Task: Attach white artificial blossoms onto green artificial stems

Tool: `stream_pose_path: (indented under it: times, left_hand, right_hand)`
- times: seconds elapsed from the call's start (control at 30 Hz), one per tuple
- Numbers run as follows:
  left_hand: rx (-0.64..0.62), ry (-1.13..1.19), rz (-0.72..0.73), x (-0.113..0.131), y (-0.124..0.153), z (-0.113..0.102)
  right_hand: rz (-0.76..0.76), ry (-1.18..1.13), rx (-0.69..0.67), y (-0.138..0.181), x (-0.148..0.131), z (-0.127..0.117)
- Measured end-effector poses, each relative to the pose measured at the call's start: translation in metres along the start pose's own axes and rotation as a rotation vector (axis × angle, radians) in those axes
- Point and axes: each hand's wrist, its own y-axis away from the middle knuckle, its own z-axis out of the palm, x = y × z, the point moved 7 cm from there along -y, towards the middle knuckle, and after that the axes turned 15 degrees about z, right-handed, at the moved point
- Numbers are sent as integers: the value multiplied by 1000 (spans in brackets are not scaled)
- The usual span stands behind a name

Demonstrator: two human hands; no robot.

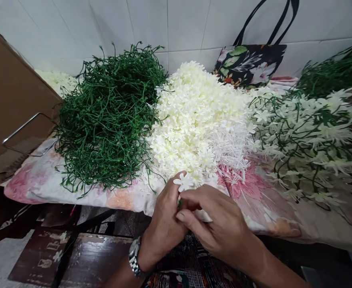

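Observation:
A white artificial flower (pixel 184 182) shows between my two hands, above the fingers of my right hand. My left hand (pixel 167 214), wearing a metal watch, is closed around a green plastic stem (pixel 180 203), of which only a short bit is visible. Bent in toward it, the thumb and forefinger of my right hand (pixel 220 222) pinch at the flower's base; the exact contact is hidden. Just beyond my hands lies a heap of loose white flower heads (pixel 190 116). Left of that heap is a tangled pile of green plastic stems (pixel 109 116).
Stems with flowers attached (pixel 314 140) lie at the right. Behind stand a black floral bag (pixel 250 64) and a tiled wall (pixel 188 24). A cardboard box (pixel 16 100) is at the left. The floral cloth (pixel 103 198) covers the work surface, above a brown wooden piece (pixel 100 256).

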Motion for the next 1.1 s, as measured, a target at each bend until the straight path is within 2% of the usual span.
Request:
stream_pose_path:
  times: [0.1, 0.23, 0.4, 0.5, 0.57, 0.63, 0.73, 0.8, 0.87, 0.97, 1.1]
  left_hand:
    - [37, 104, 4, 0, 3, 2]
    - [95, 347, -135, -6, 7, -3]
    - [138, 526, -226, -3, 8, -3]
    - [184, 568, -256, -9, 15, -1]
    - [243, 551, -236, -16, 18, -3]
    - [268, 470, -201, -22, 19, -8]
    - [225, 265, -137, -23, 13, -14]
    - [174, 135, -67, -18, 7, -15]
    - [110, 49, 4, -13, 2, -11]
    - [38, -40, 79, -11, -2, -5]
    - [-8, -102, 144, -13, -2, -3]
  right_hand:
    - [-10, -9, -6, -3, 0, 5]
    - [-27, 23, -45, -3, 6, -1]
    - [-160, 99, -105, -3, -7, -2]
    - [-218, 95, -135, -3, -14, 0]
    - [-215, 122, -99, -2, -8, -7]
    - [-168, 204, 7, 1, 8, -24]
    - [-13, 434, 174, 8, 48, -57]
    - [84, 547, 216, 12, 72, -73]
    - [102, 608, 160, 14, 88, -74]
    - [71, 653, 57, 14, 96, -62]
    - [46, 615, 73, 13, 97, -56]
